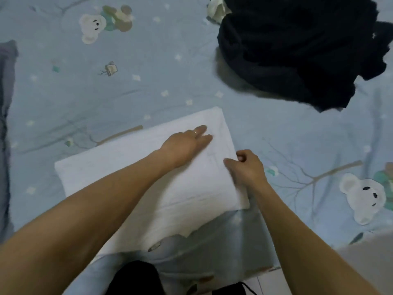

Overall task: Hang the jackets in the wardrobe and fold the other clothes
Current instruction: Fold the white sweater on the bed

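Note:
A white garment [119, 173], folded into a rectangle, lies on the blue bedsheet in front of me. My left hand [187, 143] rests flat on its far part, fingers straight, a ring on one finger. At the garment's right edge my right hand [244, 167] has its fingers curled and pinches the cloth there. A pile of black clothes [297, 50] lies heaped at the far right of the bed, with a bit of pale cloth [218, 9] sticking out at its upper left.
The bedsheet [127, 81] is blue with bear and tree prints. A grey cloth [6, 103] lies along the left edge. The bed's near edge and pale floor [365, 262] show at the lower right. Dark clothing [136, 277] on my legs is at the bottom.

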Demonstrator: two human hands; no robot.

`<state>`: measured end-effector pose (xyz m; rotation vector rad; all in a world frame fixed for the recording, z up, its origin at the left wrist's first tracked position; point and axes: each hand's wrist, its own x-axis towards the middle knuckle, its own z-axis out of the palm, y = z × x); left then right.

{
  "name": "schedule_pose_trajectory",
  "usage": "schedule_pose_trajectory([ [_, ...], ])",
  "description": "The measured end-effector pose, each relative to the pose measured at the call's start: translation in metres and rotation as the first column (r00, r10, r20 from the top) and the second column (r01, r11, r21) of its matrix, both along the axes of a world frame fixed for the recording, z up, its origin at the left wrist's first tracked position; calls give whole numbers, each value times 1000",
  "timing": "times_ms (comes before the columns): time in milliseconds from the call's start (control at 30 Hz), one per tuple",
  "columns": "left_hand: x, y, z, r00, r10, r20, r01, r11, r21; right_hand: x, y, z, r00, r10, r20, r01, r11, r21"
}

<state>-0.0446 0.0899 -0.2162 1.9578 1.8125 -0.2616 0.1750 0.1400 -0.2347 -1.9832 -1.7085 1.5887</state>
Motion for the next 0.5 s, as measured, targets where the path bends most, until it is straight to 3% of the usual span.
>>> schedule_pose_trajectory([
  [100,31,48,-9,985,-161,-65,163,986,27,2,2,-9,997,57,-54,-61,995,-83],
  [233,50,78,6,926,-310,-214,280,947,-160,14,1,-4,982,184,-38,-188,970,-154],
  [300,44,77,20,926,-266,-267,239,962,-129,16,-1,6,976,211,-54,-218,961,-170],
  [367,28,57,37,949,-189,-251,194,981,-4,5,-8,23,962,258,-94,-270,951,-148],
  [500,-23,-32,69,994,64,-84,-43,971,234,-48,-51,55,883,439,-166,-454,888,-68],
])
